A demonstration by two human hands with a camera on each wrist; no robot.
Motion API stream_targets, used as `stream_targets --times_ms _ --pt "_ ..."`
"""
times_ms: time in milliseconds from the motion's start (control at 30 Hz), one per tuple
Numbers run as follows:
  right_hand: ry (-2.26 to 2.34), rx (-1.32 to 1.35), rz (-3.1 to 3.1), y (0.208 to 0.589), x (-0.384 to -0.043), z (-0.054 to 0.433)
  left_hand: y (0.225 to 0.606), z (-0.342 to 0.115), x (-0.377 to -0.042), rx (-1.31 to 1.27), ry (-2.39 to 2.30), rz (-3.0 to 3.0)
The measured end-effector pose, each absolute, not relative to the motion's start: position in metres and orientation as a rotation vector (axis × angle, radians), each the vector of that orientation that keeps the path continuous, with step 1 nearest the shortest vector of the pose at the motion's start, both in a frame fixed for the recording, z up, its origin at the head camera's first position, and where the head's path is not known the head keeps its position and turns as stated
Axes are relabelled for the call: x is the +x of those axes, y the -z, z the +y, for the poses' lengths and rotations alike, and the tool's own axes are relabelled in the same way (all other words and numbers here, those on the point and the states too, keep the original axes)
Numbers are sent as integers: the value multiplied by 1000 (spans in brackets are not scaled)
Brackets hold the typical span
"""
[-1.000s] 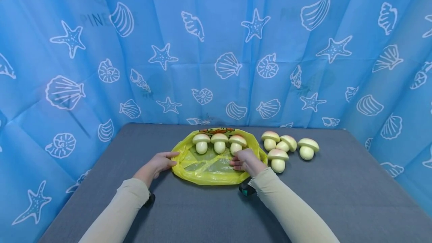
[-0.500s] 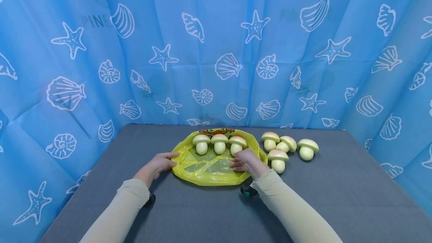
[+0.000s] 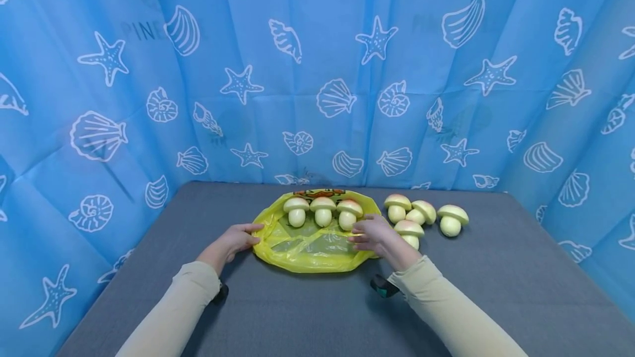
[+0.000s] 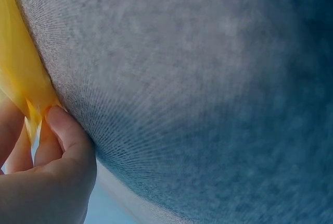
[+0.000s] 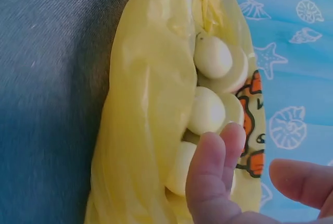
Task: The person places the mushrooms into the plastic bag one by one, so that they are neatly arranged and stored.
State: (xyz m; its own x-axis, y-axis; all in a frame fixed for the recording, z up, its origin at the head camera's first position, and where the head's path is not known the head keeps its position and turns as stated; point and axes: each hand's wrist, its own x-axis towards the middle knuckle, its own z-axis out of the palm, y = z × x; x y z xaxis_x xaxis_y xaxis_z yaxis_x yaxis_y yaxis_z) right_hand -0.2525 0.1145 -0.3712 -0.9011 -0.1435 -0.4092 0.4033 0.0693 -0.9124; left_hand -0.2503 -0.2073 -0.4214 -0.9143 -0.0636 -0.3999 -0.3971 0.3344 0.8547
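A yellow plastic bag [image 3: 307, 260] lies on its side with its mouth held wide. Three toy mushrooms with pale stems and pinkish caps stand in a row inside, among them the left mushroom [image 3: 296, 217], the middle mushroom [image 3: 323, 217] and the right mushroom [image 3: 348, 218]. My left hand [image 3: 232, 242] pinches the bag's left edge between thumb and fingers, plain in the left wrist view, where the bag [image 4: 18, 52] bunches at the fingertips. Over the bag's right side hovers my right hand [image 3: 379, 238], thumb and fingers apart and holding nothing; in the right wrist view its fingers [image 5: 208, 174] overlap the nearest mushroom [image 5: 179, 169].
To the right of the bag stand several more mushrooms, including a front one [image 3: 409, 230], partly behind my right hand, and a separate one [image 3: 452, 220]. The grey table [image 3: 297, 318] ends at a blue shell-print curtain [image 3: 317, 142].
My right hand has drawn back to the right, away from the right mushroom, and its fingers have spread. The left hand keeps its hold on the bag's edge.
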Motion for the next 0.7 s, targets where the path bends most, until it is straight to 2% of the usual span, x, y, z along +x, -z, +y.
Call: stream_targets --times_ms 433,700 --pt "1864 211 2114 354 -235 146 421 -209 -253 -435 -1605 2282" --pt "1801 166 2296 355 -228 164 421 -209 -252 -439 -1599 2272"
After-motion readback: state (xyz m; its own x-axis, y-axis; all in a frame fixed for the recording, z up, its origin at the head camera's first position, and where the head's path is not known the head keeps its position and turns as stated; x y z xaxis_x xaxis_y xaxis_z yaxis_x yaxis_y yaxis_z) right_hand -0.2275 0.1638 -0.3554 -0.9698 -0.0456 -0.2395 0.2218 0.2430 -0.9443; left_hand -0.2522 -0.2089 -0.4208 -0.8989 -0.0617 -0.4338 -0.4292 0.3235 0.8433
